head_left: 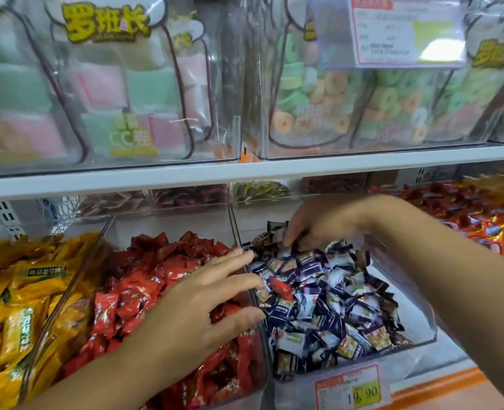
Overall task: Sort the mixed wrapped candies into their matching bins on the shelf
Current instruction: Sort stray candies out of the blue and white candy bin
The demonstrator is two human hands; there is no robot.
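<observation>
The left hand [197, 306] hovered flat, fingers straight and apart, over the red candies [144, 279], fingertips at the divider [235, 226]. The right hand [312, 223] was sunk into the rear of the blue-and-white bin [407, 306] on the lower shelf [440, 380], fingers curled among brown wrappers [270, 236]; whether it pinched one could not be determined. One stray red candy [280, 287] lay in that bin near the divider. Recommended: pinch a single stray by its wrapper edge, lift clear, then drop it into the matching bin.

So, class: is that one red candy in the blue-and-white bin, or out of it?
In. The red candy lies on the blue-and-white candies, right of the clear divider, just beyond the fingertips of the left hand.
</observation>
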